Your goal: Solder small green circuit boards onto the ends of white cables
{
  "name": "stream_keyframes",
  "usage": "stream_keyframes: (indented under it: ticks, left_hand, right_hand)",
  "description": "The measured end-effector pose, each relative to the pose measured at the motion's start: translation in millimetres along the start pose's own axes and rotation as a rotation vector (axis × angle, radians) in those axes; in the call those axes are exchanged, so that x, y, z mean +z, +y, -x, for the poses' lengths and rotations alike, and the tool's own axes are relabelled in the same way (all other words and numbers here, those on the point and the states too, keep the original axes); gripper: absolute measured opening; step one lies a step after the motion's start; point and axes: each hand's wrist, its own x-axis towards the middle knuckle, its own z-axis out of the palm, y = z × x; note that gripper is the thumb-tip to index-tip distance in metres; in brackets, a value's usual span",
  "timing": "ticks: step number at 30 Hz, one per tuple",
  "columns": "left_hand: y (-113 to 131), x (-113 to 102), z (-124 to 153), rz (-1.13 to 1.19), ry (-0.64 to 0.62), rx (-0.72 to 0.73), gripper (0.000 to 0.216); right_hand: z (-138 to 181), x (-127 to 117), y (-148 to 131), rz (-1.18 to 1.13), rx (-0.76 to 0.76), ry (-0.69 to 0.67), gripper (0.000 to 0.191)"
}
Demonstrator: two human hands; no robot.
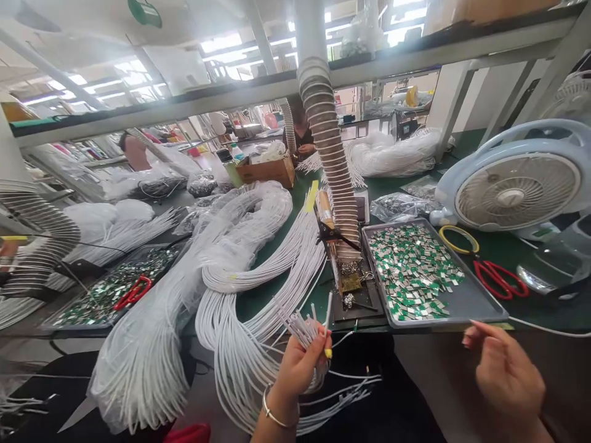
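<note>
Left hand point(305, 357): closed round a bunch of white cables point(226, 344), cut ends poking up past the thumb, one yellow tip point(328, 353) showing at its side. Right hand point(510, 372): fingers loosely curled, index reaching out; nothing visible in hold, though the palm side is partly hidden. It hangs just off the near corner of the grey tray point(475, 301).

Cables run from the left grip back in a loop over the green counter point(253, 301), just left of a small dark work stand point(360, 315); more ends trail to the right below the wrist.

Step in hand, as I judge it: holding the cable ends gathered, right hand free. Any next move with the cables would call for one end being singled out, the rest kept bunched; any reach into the tray would need to clear its raised rim.

Counts: two trays of green-and-silver pieces point(410, 271), the second tray point(95, 327) far left; pieces too many to tally. Red-handled scissors, two: one pair point(501, 280) right of the near tray, one pair point(132, 292) lying on the left-hand pieces. Yellow ring point(459, 251), one. Blue-grey fan point(512, 197), one near. Plastic-wrapped bundle point(143, 357) beside the loose loop, one; individual cables uncountable.
</note>
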Motion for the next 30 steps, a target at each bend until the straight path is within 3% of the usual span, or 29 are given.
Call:
stream_keyframes:
  ticks: [1,5,7,10,14,17,21,24,30]
  left_hand:
    - [-0.4,1.7,6.0,-0.013,-0.033,-0.016,0.037]
    - [5.5,13.4,22.8,-0.358,-0.379,-0.031,0.035]
    - [9.4,18.1,26.8,-0.48,-0.458,0.036,0.034]
    - [10.1,20.3,29.5,-0.521,-0.539,0.023,0.032]
    - [8.2,21.2,27.9,-0.491,-0.452,-0.064,0.034]
    - [10.3,25.5,23.2,-0.434,-0.396,-0.065,0.038]
    - [8.2,30.5,18.0,-0.369,-0.399,-0.001,0.036]
    - [2.6,30.3,15.1,-0.244,-0.355,-0.073,0.03]
    - [8.2,29.6,-0.1,0.11,-0.007,-0.127,0.036]
  right_hand:
    - [-0.3,4.8,-17.3,-0.041,-0.062,-0.049,0.022]
    - [-0.5,25.3,-77.5,-0.284,-0.19,-0.318,0.017]
    - [-0.3,33.3,-97.3,-0.361,-0.145,-0.396,0.018]
    - [-2.3,40.4,-114.6,-0.362,-0.001,-0.479,0.014]
    - [-6.0,46.5,-125.8,-0.349,-0.057,-0.49,0.013]
    - [-2.5,54.5,-131.5,-0.33,-0.196,-0.444,0.011]
    - [6.7,66.0,-135.5,-0.326,-0.267,-0.521,0.012]
    - [5.5,69.0,-132.1,-0.298,-0.312,-0.498,0.012]
    - [-30.0,66.0,-101.4,0.008,-0.374,-0.349,0.025]
